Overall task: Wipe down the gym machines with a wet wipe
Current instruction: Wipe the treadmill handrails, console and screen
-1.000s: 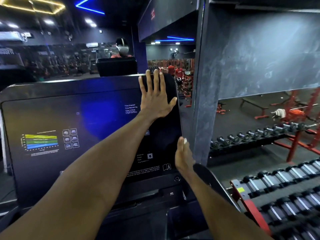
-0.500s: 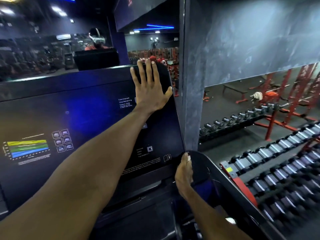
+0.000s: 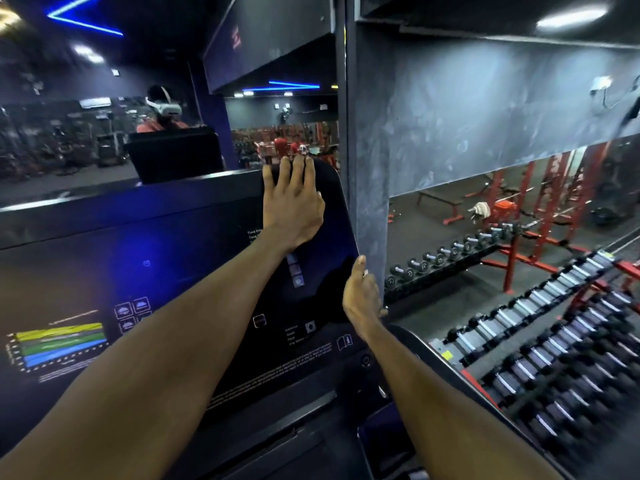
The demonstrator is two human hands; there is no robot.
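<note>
Console [image 3: 166, 289] of gym machine: dark glossy panel, tilted back, under both forearms; coloured chart at its lower left, small icons and white print toward its lower right.

Left hand [image 3: 292, 206]: laid flat on the panel's upper right corner, fingers straight and close together, tips reaching the top edge. Whether a wipe lies beneath the palm cannot be told.

Right hand [image 3: 362, 296]: at the panel's right edge, below the left hand, thumb up along the edge, remaining fingers out of sight behind it; its grip cannot be told. A small pale patch shows beside the thumb, too small to identify.

Handrail [image 3: 446, 362]: dark, curved, just right of the right wrist.

Pillar [image 3: 367, 168]: grey, upright, just beyond the right hand.

Dumbbell racks [image 3: 540, 344]: red frames, rows of dumbbells, right of the right arm; the nearer rows are blurred.

Benches and red frames [image 3: 512, 202]: farther off, past the racks.

Mirror [image 3: 86, 140]: beyond the left hand, above the console; reflects a person wearing a headset, more machines and blue ceiling lights.
</note>
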